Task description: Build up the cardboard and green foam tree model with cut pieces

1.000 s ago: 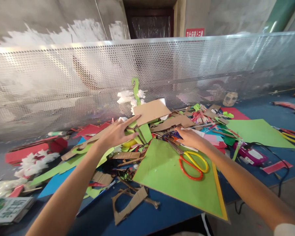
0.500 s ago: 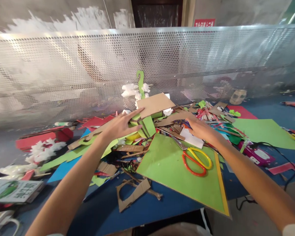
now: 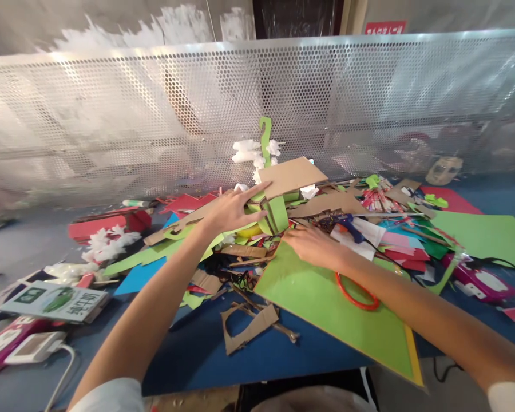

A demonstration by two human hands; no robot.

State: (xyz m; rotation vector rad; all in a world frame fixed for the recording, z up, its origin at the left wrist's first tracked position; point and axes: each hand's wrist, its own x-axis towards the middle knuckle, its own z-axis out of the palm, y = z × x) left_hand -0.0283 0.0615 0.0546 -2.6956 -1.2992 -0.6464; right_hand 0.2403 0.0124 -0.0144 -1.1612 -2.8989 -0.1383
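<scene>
My left hand (image 3: 232,213) grips a model of brown cardboard (image 3: 292,176) and folded green card (image 3: 277,213), thumb in front and index finger at the cardboard's edge. Behind the model rises a curled green strip (image 3: 265,140) flanked by white tufts (image 3: 246,151). My right hand (image 3: 311,245) has its fingers bent at the upper edge of a large green board (image 3: 321,312); their tips are partly hidden. Beneath my right forearm lie scissors, of which an orange handle loop (image 3: 360,303) shows. A dark blue glue gun (image 3: 349,226) rests just beyond that hand.
Scraps of card surround the model. A cut-out cardboard piece (image 3: 251,329) lies near the front edge. On the left are a milk carton (image 3: 62,300), a white charger (image 3: 36,348) and a red piece (image 3: 109,224). A perforated metal screen (image 3: 154,114) stands behind.
My right hand has moved left and down, away from the glue gun to the green board's upper edge, its forearm now covering much of the scissors. My left hand stays on the model.
</scene>
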